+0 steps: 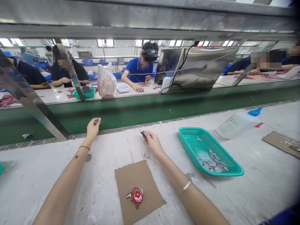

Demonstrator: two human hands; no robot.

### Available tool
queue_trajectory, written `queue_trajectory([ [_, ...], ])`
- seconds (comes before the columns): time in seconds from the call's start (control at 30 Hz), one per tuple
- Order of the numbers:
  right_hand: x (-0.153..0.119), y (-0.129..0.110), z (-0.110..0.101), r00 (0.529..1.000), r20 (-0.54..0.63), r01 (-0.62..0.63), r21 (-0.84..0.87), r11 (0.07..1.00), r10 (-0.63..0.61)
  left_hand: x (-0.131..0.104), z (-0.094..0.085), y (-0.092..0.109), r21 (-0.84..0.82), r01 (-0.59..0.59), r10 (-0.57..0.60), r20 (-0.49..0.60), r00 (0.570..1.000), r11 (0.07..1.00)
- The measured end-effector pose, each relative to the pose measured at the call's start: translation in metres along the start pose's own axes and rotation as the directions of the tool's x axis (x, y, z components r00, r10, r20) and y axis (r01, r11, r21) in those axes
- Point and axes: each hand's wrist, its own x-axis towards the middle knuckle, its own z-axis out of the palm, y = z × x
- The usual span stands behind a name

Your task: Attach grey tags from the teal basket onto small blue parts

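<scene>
Left hand [93, 127] pinches small white piece [99, 119], near far edge of surface [105, 168]. On cardboard [128, 170], at near side, lies red piece [137, 196]. Right hand [152, 140] pinches small blue piece [143, 134], beyond cardboard. More to right, basket [188, 147] with grey strips [214, 163] inside; bottle [237, 125] near it.

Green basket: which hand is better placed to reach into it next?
Right hand, probably: it is nearer the green basket, while the left hand is farther off. The right pinches a small blue thing, so it may need freeing first.
</scene>
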Motion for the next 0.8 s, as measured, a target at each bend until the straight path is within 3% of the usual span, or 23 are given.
queue_trajectory([
  [0.13,0.054,-0.014,0.013,0.996,-0.003,0.083,-0.279,0.957,-0.087,-0.056,-0.004,0.011,-0.287,0.151,-0.121,0.122,0.985,0.946],
  [0.27,0.084,-0.028,0.033,0.988,0.056,0.153,-0.513,0.845,-0.145,-0.127,-0.003,0.011,-0.412,0.296,-0.184,0.291,0.939,0.862],
  [0.37,0.083,-0.034,0.042,0.982,0.087,0.184,-0.629,0.756,-0.166,-0.167,0.0,-0.002,-0.474,0.363,-0.204,0.354,0.913,0.802],
  [0.5,0.059,-0.042,0.032,0.978,0.084,0.192,-0.712,0.675,-0.189,-0.19,-0.003,-0.025,-0.528,0.371,-0.187,0.369,0.91,0.764],
  [0.57,0.038,-0.046,0.008,0.975,0.096,0.208,-0.727,0.655,-0.203,-0.191,-0.005,-0.032,-0.528,0.369,-0.188,0.365,0.912,0.765],
  [0.63,0.012,-0.047,-0.03,0.972,0.108,0.221,-0.735,0.641,-0.211,-0.189,-0.007,-0.036,-0.53,0.378,-0.206,0.355,0.912,0.759],
  [0.8,-0.045,-0.028,-0.156,0.993,-0.038,0.035,-0.812,0.582,-0.112,-0.187,-0.007,-0.038,-0.5,0.389,-0.232,0.348,0.909,0.774],
])
